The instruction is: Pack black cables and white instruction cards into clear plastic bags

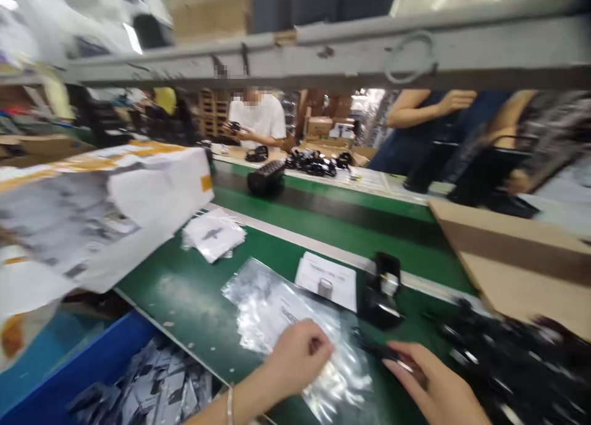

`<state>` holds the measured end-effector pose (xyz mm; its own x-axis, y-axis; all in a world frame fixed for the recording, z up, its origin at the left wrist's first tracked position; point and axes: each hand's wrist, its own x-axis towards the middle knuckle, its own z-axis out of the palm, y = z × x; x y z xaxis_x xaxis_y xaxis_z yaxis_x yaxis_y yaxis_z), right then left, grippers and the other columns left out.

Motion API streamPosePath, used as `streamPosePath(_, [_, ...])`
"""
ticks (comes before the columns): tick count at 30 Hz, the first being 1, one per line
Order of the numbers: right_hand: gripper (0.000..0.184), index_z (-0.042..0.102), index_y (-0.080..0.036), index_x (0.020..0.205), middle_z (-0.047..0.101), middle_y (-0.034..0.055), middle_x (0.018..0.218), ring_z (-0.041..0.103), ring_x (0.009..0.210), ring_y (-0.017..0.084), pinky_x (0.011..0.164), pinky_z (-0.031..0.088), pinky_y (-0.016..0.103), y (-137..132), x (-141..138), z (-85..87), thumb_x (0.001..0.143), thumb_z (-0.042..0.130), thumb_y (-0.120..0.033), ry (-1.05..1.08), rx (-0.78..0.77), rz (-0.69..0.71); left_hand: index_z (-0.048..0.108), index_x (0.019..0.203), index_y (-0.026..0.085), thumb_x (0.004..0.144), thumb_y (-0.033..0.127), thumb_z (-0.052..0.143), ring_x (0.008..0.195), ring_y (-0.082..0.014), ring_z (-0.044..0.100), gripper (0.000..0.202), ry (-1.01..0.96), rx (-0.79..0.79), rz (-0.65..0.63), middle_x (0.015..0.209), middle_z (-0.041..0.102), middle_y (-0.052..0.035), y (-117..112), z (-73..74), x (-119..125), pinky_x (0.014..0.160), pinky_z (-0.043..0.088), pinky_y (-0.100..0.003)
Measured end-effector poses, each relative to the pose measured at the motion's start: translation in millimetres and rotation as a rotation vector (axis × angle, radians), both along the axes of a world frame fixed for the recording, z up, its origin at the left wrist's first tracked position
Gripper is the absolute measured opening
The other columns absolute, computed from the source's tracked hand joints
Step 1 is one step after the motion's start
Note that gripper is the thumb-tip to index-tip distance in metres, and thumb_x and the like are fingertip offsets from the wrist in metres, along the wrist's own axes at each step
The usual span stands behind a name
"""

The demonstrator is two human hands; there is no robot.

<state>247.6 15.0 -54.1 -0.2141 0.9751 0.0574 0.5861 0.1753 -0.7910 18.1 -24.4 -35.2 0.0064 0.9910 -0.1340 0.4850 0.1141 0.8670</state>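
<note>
My left hand (302, 354) rests over a pile of clear plastic bags (270, 302) with printed sheets in them. Its fingers are curled together, and what they grip, if anything, is hidden. In my right hand (434, 376) a short black cable (369, 344) is pinched between thumb and fingers, its free end pointing left toward the bags. Just beyond the hands stands a black plastic holder (382, 295) with a whitish piece in it. Beside that lies a stack of printed leaflets (327, 280). Motion blurs the hands somewhat.
Black cables (521, 369) are heaped at right, before a cardboard box (517, 259). A blue bin (106, 357) of small bagged parts is at lower left, below a large white carton (161, 197). A black cylindrical speaker (266, 177) lies on the green belt (332, 209). Co-workers (258, 117) are opposite.
</note>
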Motion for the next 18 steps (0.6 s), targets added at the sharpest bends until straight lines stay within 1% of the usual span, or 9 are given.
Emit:
streamPosePath(2, [0.027, 0.065, -0.019, 0.086, 0.068, 0.0054, 0.077, 0.063, 0.067, 0.02, 0.062, 0.051, 0.028, -18.2, -17.9, 17.1, 0.07, 0.06, -0.04, 0.159, -0.222, -0.021, 0.06, 0.071, 0.016, 0.077, 0.03, 0.047, 0.065, -0.0157, 0.052, 0.019, -0.022, -0.01, -0.019, 0.068, 0.056, -0.0013, 2.8, 0.0, 0.9, 0.06, 0.039, -0.026])
streamPosePath(3, [0.028, 0.064, -0.017, 0.087, 0.068, 0.0054, 0.077, 0.062, 0.066, 0.019, 0.061, 0.05, 0.027, -24.4, -27.1, 21.5, 0.072, 0.058, -0.04, 0.222, -0.281, -0.043, 0.058, 0.072, 0.017, 0.078, 0.031, 0.046, 0.064, -0.0155, 0.051, 0.02, -0.041, -0.022, -0.035, 0.067, 0.055, -0.0006, 5.0, -0.2, 0.7, 0.058, 0.039, -0.026])
streamPosePath(5, [0.029, 0.063, -0.015, 0.089, 0.066, 0.0055, 0.074, 0.061, 0.066, 0.018, 0.061, 0.047, 0.025, -32.6, -41.1, 22.9, 0.074, 0.057, -0.039, 0.244, -0.317, -0.073, 0.056, 0.072, 0.017, 0.081, 0.033, 0.044, 0.062, -0.0146, 0.05, 0.021, -0.064, -0.028, -0.061, 0.065, 0.052, 0.0008, 9.3, -0.5, -0.5, 0.056, 0.038, -0.025])
streamPosePath(7, [0.027, 0.063, -0.014, 0.088, 0.066, 0.0054, 0.073, 0.061, 0.068, 0.018, 0.061, 0.046, 0.024, -37.5, -46.4, 19.2, 0.077, 0.055, -0.038, 0.222, -0.306, -0.099, 0.054, 0.072, 0.018, 0.082, 0.035, 0.043, 0.06, -0.0137, 0.049, 0.024, -0.081, -0.034, -0.076, 0.064, 0.051, 0.0021, 11.3, 0.1, -2.0, 0.055, 0.038, -0.024])
streamPosePath(9, [0.023, 0.064, -0.016, 0.086, 0.065, 0.0043, 0.072, 0.06, 0.066, 0.017, 0.06, 0.046, 0.024, -40.7, -44.7, 15.4, 0.078, 0.055, -0.035, 0.149, -0.256, -0.102, 0.053, 0.071, 0.018, 0.083, 0.039, 0.042, 0.059, -0.0132, 0.048, 0.026, -0.097, -0.045, -0.072, 0.063, 0.049, 0.003, 11.1, 1.5, -3.0, 0.055, 0.038, -0.024])
streamPosePath(12, [0.013, 0.064, -0.021, 0.086, 0.063, 0.0017, 0.074, 0.059, 0.063, 0.015, 0.059, 0.045, 0.023, -44.1, -37.7, 13.7, 0.079, 0.054, -0.027, -0.049, -0.082, -0.005, 0.053, 0.07, 0.019, 0.083, 0.041, 0.042, 0.059, -0.0137, 0.048, 0.028, -0.078, -0.046, -0.055, 0.063, 0.049, 0.0028, 9.2, 4.4, -2.1, 0.056, 0.039, -0.024])
streamPosePath(15, [0.013, 0.061, -0.023, 0.088, 0.061, 0.0018, 0.082, 0.06, 0.07, 0.016, 0.062, 0.046, 0.023, -48.0, -34.4, 14.7, 0.082, 0.049, -0.02, -0.195, 0.143, 0.13, 0.053, 0.07, 0.02, 0.085, 0.038, 0.04, 0.062, -0.0152, 0.05, 0.026, 0.09, 0.036, -0.081, 0.068, 0.051, 0.0006, 6.5, 8.4, 1.7, 0.057, 0.039, -0.026])
streamPosePath(17, [0.014, 0.058, -0.023, 0.09, 0.06, 0.0029, 0.084, 0.059, 0.075, 0.016, 0.064, 0.046, 0.023, -50.7, -35.5, 14.5, 0.085, 0.046, -0.019, -0.222, 0.239, 0.17, 0.053, 0.071, 0.021, 0.086, 0.035, 0.038, 0.065, -0.0162, 0.05, 0.025, 0.193, 0.109, -0.104, 0.075, 0.051, -0.0012, 4.6, 11.1, 4.4, 0.06, 0.04, -0.028])
streamPosePath(18, [0.014, 0.057, -0.022, 0.09, 0.06, 0.0033, 0.084, 0.059, 0.075, 0.016, 0.064, 0.046, 0.023, -51.7, -36.9, 13.9, 0.086, 0.044, -0.019, -0.223, 0.271, 0.17, 0.053, 0.072, 0.021, 0.086, 0.034, 0.038, 0.068, -0.0167, 0.051, 0.024, 0.211, 0.131, -0.113, 0.078, 0.051, -0.0019, 3.8, 12.2, 5.4, 0.062, 0.041, -0.029])
